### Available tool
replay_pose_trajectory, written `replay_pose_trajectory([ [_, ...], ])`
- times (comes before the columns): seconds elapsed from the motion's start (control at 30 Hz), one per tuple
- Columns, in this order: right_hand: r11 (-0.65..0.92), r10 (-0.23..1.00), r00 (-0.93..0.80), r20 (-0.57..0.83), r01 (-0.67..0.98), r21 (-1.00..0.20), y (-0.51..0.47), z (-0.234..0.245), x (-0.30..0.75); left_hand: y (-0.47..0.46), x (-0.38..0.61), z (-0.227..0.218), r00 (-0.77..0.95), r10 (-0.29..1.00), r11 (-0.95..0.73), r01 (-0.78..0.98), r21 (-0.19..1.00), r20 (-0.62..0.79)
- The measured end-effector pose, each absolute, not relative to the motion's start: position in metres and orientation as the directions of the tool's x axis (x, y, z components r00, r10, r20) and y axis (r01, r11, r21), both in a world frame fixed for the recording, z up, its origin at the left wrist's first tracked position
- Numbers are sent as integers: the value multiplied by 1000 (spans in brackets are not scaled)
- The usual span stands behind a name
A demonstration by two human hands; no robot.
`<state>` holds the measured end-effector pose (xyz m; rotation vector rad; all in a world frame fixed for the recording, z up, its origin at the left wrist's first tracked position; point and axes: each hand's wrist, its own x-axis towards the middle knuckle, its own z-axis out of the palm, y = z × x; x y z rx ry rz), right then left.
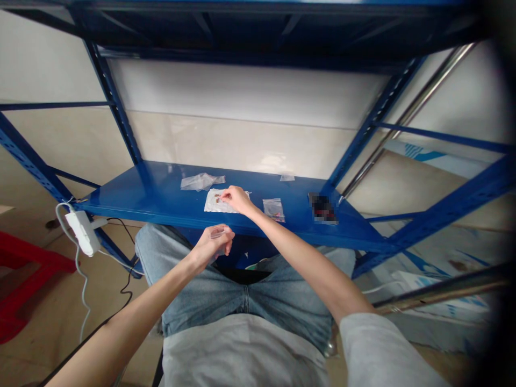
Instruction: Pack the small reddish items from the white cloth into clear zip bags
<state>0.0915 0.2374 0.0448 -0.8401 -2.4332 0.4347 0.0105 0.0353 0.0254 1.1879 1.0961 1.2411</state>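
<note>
My right hand [237, 199] reaches over a white tissue-like sheet [210, 204] on the blue shelf, its fingertips pinched together. A few small brownish pieces [218, 198] lie on the sheet right by those fingertips; what the pinch holds, if anything, is too small to make out. Closer to me, my left hand [213, 242] is closed on a small clear plastic bag [217, 234], just in front of the shelf edge and above my lap. Behind the sheet lie crumpled clear plastic bags [199, 181]. Right of my right wrist is a small zip bag [274, 209] with tiny coloured contents.
The blue metal shelf [169, 207] has uprights on both sides and an upper shelf [250, 32] overhead. A phone-like dark object [323, 208] lies at the right, a small clear bag [287, 177] at the back. A white power strip [83, 232] hangs left, near a red stool [32, 269].
</note>
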Motion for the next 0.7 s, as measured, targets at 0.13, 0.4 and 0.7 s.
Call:
replay_pose_trajectory([
  [0.13,788,614,-676,408,499,-360,244,35,87,35,10,26,43,999,-30,-90,995,34],
  [0.4,800,598,-691,407,549,-242,249,30,84,36,9,24,47,998,-47,-105,993,52],
  [0.7,828,556,-729,400,530,-184,242,31,82,37,10,23,66,995,-67,-150,986,78],
])
